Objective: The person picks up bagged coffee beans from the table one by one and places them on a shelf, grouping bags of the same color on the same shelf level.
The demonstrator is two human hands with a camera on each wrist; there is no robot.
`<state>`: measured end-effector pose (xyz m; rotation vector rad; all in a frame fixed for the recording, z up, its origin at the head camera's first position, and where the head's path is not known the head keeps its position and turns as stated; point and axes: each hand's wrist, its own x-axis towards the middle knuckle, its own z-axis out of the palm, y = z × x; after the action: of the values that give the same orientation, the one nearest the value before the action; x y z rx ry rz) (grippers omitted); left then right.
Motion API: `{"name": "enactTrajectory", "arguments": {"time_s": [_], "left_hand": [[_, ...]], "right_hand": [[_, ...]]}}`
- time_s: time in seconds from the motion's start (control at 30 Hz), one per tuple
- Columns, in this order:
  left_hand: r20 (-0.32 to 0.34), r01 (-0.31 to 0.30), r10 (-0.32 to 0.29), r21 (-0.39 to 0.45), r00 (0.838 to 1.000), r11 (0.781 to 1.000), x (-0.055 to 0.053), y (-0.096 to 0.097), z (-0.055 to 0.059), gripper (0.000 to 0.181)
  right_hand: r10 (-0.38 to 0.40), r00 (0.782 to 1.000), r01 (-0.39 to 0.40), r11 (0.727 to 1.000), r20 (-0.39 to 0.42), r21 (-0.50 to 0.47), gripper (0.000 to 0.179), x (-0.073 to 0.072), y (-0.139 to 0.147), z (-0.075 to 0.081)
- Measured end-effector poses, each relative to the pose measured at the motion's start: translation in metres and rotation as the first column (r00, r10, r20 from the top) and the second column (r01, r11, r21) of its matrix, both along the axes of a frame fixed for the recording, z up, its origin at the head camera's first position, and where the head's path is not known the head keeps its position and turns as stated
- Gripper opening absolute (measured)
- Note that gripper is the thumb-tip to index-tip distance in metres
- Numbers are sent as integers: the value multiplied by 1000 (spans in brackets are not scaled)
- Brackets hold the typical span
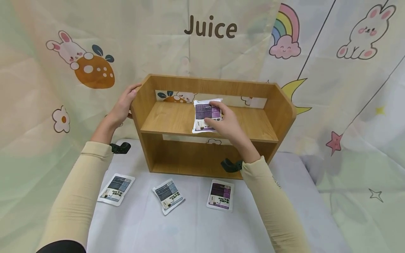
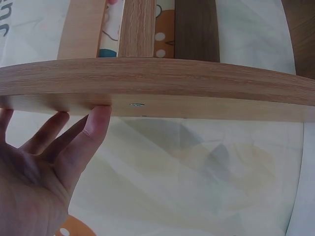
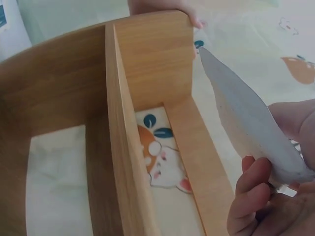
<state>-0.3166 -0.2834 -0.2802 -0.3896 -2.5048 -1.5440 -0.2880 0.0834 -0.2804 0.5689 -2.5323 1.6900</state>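
My right hand (image 1: pixel 230 123) pinches a white packet with a purple printed label (image 1: pixel 207 111) between thumb and fingers, in front of the upper shelf of a small wooden shelf unit (image 1: pixel 171 117). In the right wrist view, the packet's plain white back (image 3: pixel 246 118) shows, with fingers curled at its lower edge. My left hand (image 1: pixel 121 107) rests against the unit's left side panel. Up close in the left wrist view, the fingertips (image 2: pixel 98 115) press on the outer face of the panel (image 2: pixel 197 105), with the fingers mostly straight.
On the white-covered table (image 1: pixel 139 232) before the unit lie two packets with blue-grey labels, one at left (image 1: pixel 117 189) and one mid-table (image 1: pixel 169 196). A purple-labelled packet (image 1: pixel 220 195) lies to their right. A printed cloth backdrop (image 1: pixel 152 42) hangs close behind the unit.
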Motion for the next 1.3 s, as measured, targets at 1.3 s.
{"name": "enactTrajectory", "arguments": {"time_s": [1.3], "left_hand": [[-19,6,-6,23,1000,1000,-6,-2,-8,59]], "right_hand": [[-32,978,31,999,207,7,62,-81,-99,-15]]}}
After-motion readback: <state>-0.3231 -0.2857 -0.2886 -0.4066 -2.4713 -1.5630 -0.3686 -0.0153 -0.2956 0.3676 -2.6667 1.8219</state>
